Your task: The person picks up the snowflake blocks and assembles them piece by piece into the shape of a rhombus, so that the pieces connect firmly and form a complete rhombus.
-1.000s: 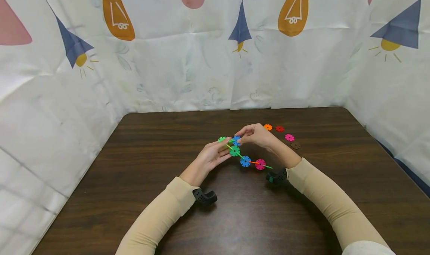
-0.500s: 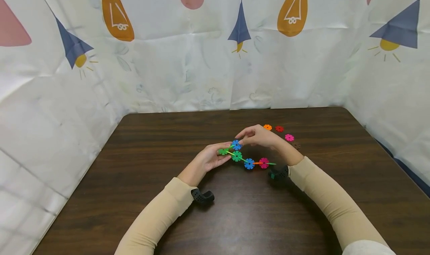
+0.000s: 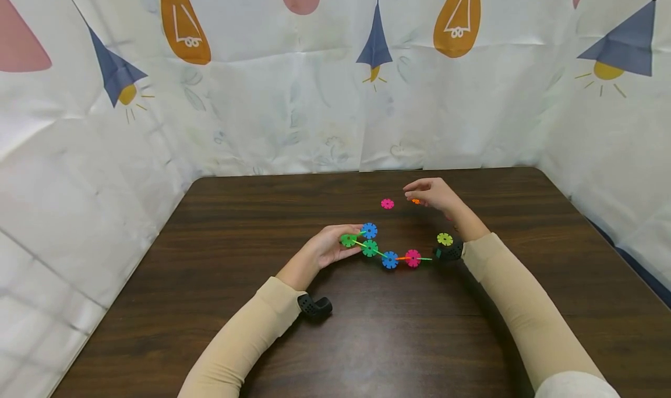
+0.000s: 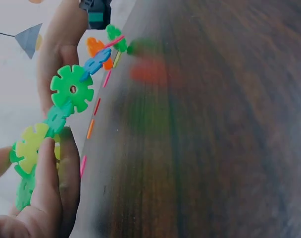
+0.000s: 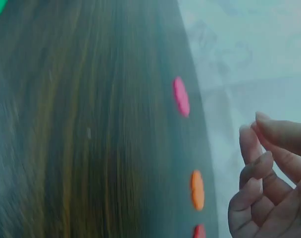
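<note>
A chain of slotted plastic snowflake discs (image 3: 370, 248) in green, blue and pink is held up by my left hand (image 3: 325, 247). In the left wrist view, thumb and fingers pinch a yellow disc (image 4: 27, 154) near one end, beside a bright green disc (image 4: 25, 192). The chain's other end stretches off to the right, over the table. My right hand (image 3: 439, 195) hovers at the far side, its fingers loosely bent and nothing between them. Just under its fingertips lies an orange disc (image 3: 416, 201), partly covered by the hand.
Several loose discs lie flat in a row: a pink disc (image 3: 387, 204) left of the right hand, and a red one (image 5: 199, 231) beyond the orange. A yellow-green disc (image 3: 445, 239) lies near the right wrist camera (image 3: 449, 251). Printed cloth (image 3: 325, 112) hangs behind the table.
My right hand has left the blue disc at the chain's upper end and moved right and away to the loose discs. The left hand keeps the chain, which has dropped slightly.
</note>
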